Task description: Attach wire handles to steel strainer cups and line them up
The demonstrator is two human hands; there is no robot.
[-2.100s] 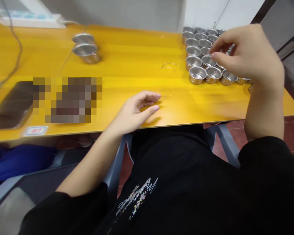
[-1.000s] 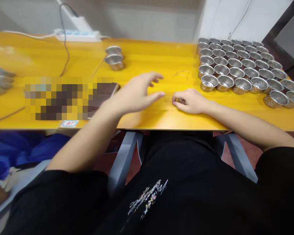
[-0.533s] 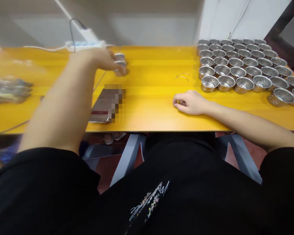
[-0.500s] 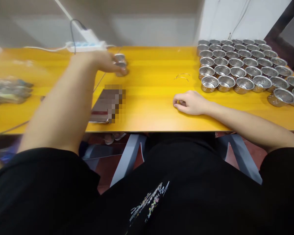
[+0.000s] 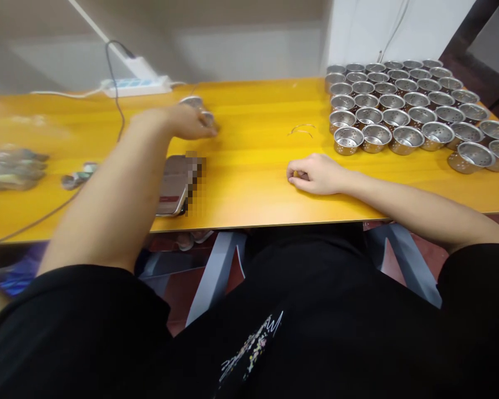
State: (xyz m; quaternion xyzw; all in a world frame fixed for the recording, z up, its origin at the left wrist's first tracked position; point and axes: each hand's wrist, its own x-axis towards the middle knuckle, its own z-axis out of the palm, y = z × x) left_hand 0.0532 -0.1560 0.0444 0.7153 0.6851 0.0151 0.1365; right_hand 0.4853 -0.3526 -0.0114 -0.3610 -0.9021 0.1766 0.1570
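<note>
Two round silver metal cups (image 5: 192, 101) sit upper left-centre, right at left hand (image 5: 188, 122), grip too blurred to tell; right hand (image 5: 315, 173) farther off, mid-frame, curled, closure unclear.

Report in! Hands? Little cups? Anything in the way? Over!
Left hand at two cups, grip blurred. Right hand curled on table. Left hand partly hides cups.

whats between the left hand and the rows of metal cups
In the head view, thin curved strands lie on the yellow table between the left hand and the metal cups.
</note>
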